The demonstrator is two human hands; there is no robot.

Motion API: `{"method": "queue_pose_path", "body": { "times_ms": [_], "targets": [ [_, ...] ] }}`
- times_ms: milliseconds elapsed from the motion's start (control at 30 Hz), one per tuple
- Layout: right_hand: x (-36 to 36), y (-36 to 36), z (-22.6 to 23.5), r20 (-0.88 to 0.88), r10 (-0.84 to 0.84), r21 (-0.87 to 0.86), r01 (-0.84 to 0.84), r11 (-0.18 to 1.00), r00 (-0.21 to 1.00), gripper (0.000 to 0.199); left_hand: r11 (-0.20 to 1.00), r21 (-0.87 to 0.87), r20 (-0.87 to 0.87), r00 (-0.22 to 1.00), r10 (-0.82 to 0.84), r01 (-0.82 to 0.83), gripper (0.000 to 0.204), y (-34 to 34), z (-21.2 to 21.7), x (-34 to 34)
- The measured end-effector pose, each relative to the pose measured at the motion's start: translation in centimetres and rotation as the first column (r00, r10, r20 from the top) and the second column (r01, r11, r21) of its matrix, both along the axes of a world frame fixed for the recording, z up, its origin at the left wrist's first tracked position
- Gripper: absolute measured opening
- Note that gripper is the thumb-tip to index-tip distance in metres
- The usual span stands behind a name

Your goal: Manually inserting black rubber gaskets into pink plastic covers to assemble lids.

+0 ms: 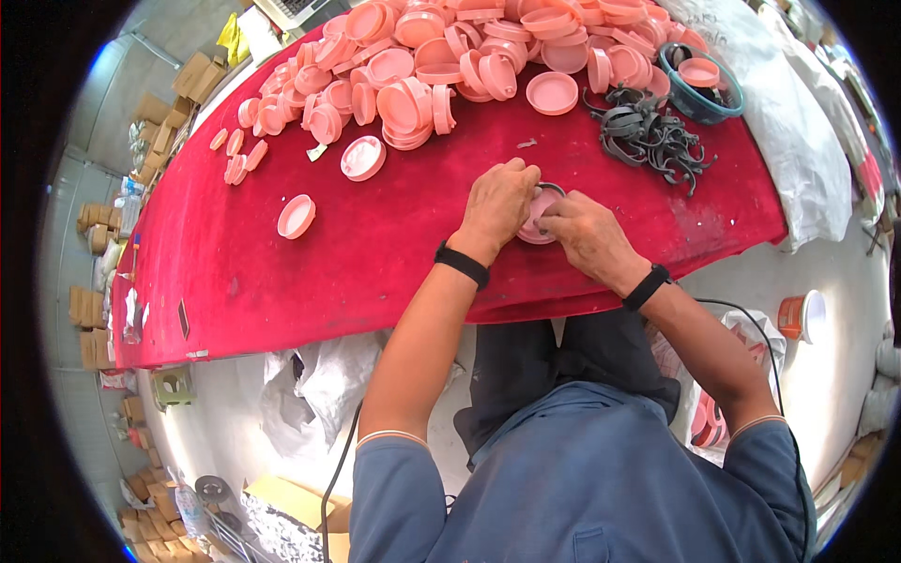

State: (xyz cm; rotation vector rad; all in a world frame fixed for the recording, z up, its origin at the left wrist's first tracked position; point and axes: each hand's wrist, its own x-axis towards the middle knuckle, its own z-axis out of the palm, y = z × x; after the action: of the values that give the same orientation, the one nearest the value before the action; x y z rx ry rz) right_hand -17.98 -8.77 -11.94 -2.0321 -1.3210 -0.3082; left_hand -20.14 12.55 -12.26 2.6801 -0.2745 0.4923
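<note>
A shallow round pink plastic lid (535,225) lies near the front edge of the red cloth, between my two hands. Along its far rim runs a dark grey rubber ring (554,189). My left hand (499,205) is closed around the lid's left side, its fingertips partly hidden. On the right side, my right hand (593,236) has its fingers bent and pressed together at the rim, with the thumb toward the inside of the lid. A tangled heap of grey rubber rings (648,136) lies beyond my right hand.
A large pile of pink lids (404,103) covers the far part of the red-covered table (244,291). Two single lids lie apart, one farther back (363,158), one nearer (297,216). A blue bowl (699,105) stands far right beside white sacking (788,141).
</note>
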Motion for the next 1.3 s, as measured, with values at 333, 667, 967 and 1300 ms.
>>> {"method": "queue_pose_path", "body": {
  "times_ms": [333, 667, 967, 1300],
  "targets": [
    [1.1, 0.2, -0.5, -0.118, 0.078, -0.056, -0.085, 0.995, 0.990, 0.015, 0.961, -0.255, -0.063, 0.994, 0.092, -0.105, 0.024, 0.7, 0.0, -1.5],
    [-1.8, -0.1, 0.1, -0.552, -0.263, 0.186, 0.425, 0.886, 0.791, 0.052, 0.028, -0.957, -0.283, 0.913, -0.293, -0.287, 0.045, -2.1, -0.8, -4.2],
    [-2.6, 0.8, -0.2, -0.564, -0.439, 0.094, 0.583, 0.807, 0.700, 0.065, 0.260, -0.918, -0.289, 0.954, 0.084, -0.300, 0.032, -7.3, -0.2, -4.4],
    [-3.4, 0.3, 0.0, -0.601, -0.445, 0.045, 0.584, 0.811, 0.664, 0.050, 0.075, -0.930, -0.358, 0.933, 0.033, -0.360, 0.031, -8.3, -1.0, -3.7]
  ]
}}
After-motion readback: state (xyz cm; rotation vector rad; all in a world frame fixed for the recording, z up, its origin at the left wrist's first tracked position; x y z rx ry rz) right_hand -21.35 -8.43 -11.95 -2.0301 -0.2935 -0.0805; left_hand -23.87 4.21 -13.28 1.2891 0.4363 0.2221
